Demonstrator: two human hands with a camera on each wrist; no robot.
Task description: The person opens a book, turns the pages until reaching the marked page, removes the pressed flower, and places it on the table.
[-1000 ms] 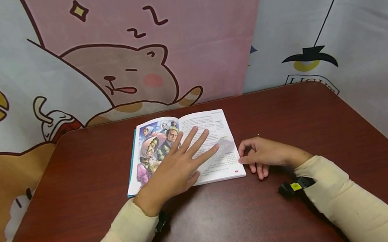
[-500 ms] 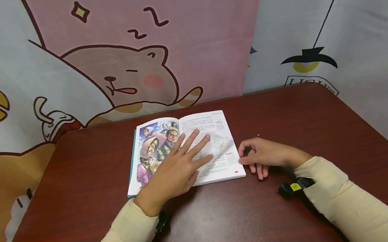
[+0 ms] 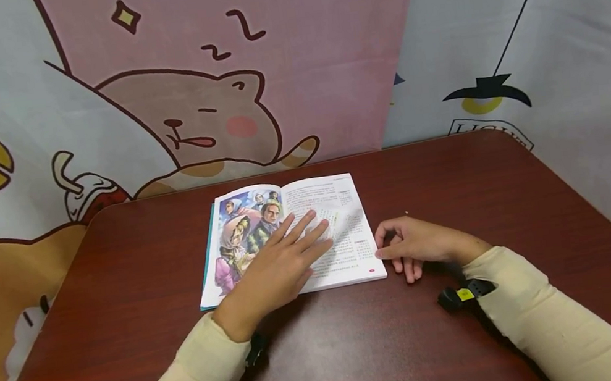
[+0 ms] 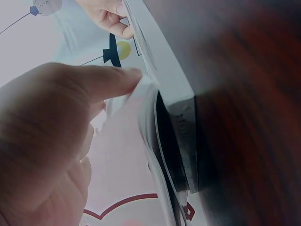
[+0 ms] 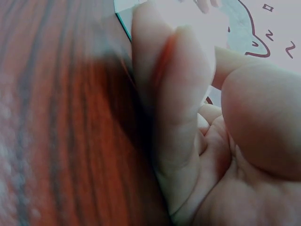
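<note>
Head view: apparently turning a white printed leaf of an open teal-edged paper book on the red-brown wooden table, with straight-fingered, ungripping left hand and curled right hand, impossible to say if pinching, at its edge, next needing gentle flattening.

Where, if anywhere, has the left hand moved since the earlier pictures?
Yes: the left hand has drawn its fingertips back, away from the far edge of the book.

I read two Z letters on backdrop beyond left hand; LIGHT lettering, partly cut off, beyond right hand. Book print around left hand too small for me.
</note>
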